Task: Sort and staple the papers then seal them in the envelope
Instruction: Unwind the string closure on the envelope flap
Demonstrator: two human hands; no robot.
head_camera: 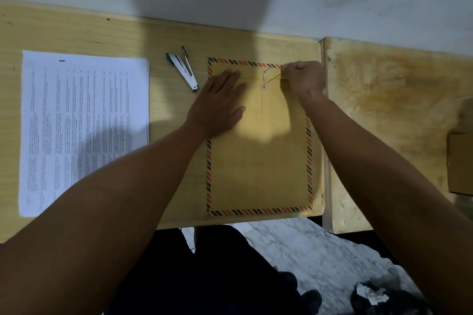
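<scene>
Pale wood makes up the desk, with printed papers lying at its left side and a brown striped-edge envelope at its right. The left hand presses flat on the envelope, the right hand pinches its closure string, and an opened stapler lies between papers and envelope.

Single head view; looks steeply down from above desk; close over both forearms; wall at top.

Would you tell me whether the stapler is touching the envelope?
Apart. The head view shows bare desk between the stapler and the envelope's striped left edge.
</scene>
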